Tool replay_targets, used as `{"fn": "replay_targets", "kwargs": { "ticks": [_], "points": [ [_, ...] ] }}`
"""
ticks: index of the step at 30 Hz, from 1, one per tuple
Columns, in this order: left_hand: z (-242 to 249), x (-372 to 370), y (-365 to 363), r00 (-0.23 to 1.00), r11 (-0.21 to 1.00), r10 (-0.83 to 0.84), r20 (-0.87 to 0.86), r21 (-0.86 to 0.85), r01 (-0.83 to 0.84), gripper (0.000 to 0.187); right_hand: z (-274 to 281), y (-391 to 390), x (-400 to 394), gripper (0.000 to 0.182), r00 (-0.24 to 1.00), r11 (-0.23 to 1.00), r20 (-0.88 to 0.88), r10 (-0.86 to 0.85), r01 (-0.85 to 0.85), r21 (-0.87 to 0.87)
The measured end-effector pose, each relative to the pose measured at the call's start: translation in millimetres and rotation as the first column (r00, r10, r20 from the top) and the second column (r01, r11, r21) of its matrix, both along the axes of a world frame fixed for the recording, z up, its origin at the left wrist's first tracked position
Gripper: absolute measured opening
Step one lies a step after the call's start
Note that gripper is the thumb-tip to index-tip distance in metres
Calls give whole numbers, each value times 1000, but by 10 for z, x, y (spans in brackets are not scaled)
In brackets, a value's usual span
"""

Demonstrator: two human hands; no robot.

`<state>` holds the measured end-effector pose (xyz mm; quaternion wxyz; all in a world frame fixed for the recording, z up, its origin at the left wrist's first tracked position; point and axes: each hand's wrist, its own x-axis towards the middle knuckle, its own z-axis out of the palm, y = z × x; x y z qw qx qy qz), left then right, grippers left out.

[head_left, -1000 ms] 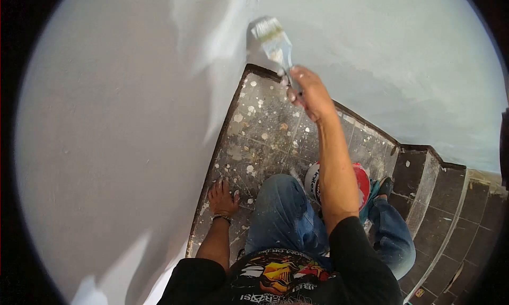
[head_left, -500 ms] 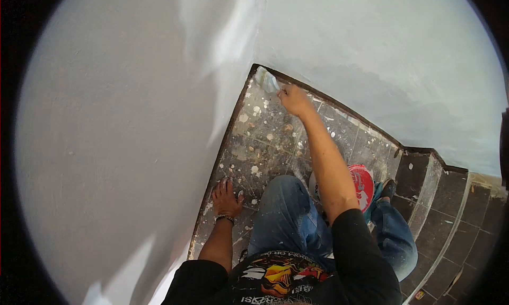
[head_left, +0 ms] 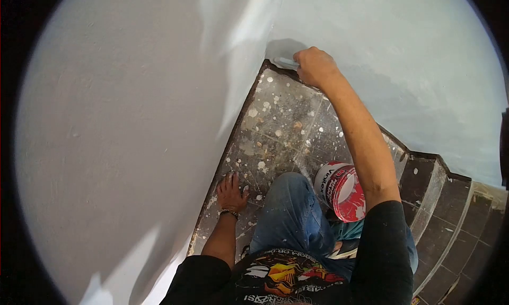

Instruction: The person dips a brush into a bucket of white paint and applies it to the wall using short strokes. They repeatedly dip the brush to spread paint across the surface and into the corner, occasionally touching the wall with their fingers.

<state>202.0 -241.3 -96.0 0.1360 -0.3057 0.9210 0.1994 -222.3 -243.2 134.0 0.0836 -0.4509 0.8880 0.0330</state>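
My right hand (head_left: 317,66) is closed around a paintbrush (head_left: 286,63). The brush's pale, paint-covered bristles lie against the bottom of the right-hand wall (head_left: 382,45), near the corner and just above the dark skirting (head_left: 297,78). Most of the handle is hidden in my fingers. My left hand (head_left: 232,193) rests flat on the speckled tile floor (head_left: 275,109), fingers spread, beside the left wall's skirting. A red and white paint bucket (head_left: 339,191) stands by my knee, with white paint inside and smeared over its red rim.
Dark tiled steps (head_left: 445,204) with pale edges go down on the right. The left wall (head_left: 116,119) runs along my left side and meets the other wall at the corner. My bent knee (head_left: 289,199) is between my left hand and the bucket.
My right hand has risen from over the floor to the right-hand wall, bringing the brush onto it. More of the bucket shows now. My left hand stays on the floor.
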Motion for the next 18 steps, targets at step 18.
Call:
{"fn": "replay_targets", "kwargs": {
  "ticks": [18],
  "points": [
    [9,-8,-2,1000,999,-7,-22,-36,7,68,-236,-545,-3,16,994,1000,-109,15,-16,-5]
  ]
}}
